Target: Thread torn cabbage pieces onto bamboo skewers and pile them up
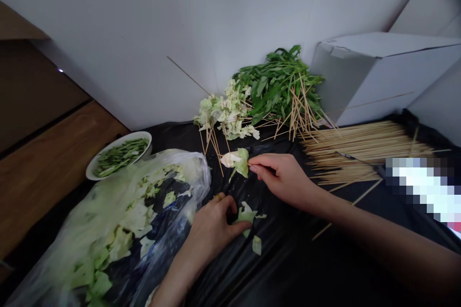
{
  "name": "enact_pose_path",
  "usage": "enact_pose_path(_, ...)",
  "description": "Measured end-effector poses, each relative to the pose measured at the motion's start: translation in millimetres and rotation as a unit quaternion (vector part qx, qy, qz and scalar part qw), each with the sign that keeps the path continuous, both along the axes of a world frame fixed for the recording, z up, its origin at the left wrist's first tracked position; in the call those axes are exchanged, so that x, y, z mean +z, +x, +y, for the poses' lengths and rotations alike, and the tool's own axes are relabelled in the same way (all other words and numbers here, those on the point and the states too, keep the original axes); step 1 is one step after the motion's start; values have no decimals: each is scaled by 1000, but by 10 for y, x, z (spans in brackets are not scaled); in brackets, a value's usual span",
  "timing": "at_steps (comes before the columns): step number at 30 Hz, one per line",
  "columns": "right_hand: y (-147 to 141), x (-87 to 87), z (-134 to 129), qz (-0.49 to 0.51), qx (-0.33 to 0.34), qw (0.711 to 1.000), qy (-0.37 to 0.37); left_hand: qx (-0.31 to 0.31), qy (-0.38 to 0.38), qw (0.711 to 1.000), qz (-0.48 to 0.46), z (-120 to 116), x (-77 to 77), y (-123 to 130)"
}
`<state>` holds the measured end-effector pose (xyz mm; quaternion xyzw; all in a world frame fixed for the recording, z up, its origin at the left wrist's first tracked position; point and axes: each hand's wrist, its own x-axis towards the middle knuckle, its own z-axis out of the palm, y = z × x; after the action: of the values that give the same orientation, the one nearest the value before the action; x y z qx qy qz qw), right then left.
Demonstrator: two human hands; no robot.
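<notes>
My right hand [279, 175] is closed in a pinch on a bamboo skewer, most of which is hidden by the hand. Pieces of cabbage [242, 163] are threaded on its end, pointing left. Lower down, my left hand [216, 223] is over the black plastic sheet [284, 268], thumb and index finger apart. Its thumb lies over a loose cabbage leaf [247, 213], and a smaller cabbage scrap [257, 245] is just below. Left of this hand, a clear plastic bag [201, 168] holds many torn cabbage leaves [135, 220].
Finished cabbage skewers [230, 110] and skewered leafy greens [277, 81] lie against the white wall. Many bare bamboo skewers [363, 144] are spread at right, before a white box [382, 72]. A white bowl [149, 146] of green beans stands at left.
</notes>
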<state>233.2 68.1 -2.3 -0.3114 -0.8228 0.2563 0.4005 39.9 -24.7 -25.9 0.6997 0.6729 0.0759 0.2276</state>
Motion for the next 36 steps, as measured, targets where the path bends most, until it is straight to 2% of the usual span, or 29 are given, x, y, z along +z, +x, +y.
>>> enact_pose_path(9,2,-2,-3,0,2,1000,0,-36,16,995,-90,-11,-19,51)
enact_pose_path(11,2,-3,-3,2,2,1000,0,-25,24,989,-145,-10,-1,50)
enact_pose_path(13,1,-1,-2,2,3,1000,0,17,24,977,-210,1,25,40)
enact_pose_path(15,1,4,0,1,1,1000,0,82,19,955,-284,21,50,19)
enact_pose_path(17,3,11,0,0,-4,1000,-1,139,7,920,-366,47,67,-9)
enact_pose_path(22,16,40,3,-1,-8,1000,-2,233,-20,800,-553,91,93,-65)
enact_pose_path(24,25,55,4,-1,-11,1000,-2,266,-37,749,-605,98,102,-78)
enact_pose_path(26,32,68,6,-2,-14,1000,-5,290,-41,715,-635,106,100,-93)
enact_pose_path(28,36,76,7,-5,-15,1000,-8,314,-14,698,-644,118,90,-112)
enact_pose_path(32,35,62,5,-15,-2,1000,-8,362,62,692,-621,149,74,-153)
enact_pose_path(36,28,31,-1,-32,28,999,-9,384,81,679,-620,162,68,-173)
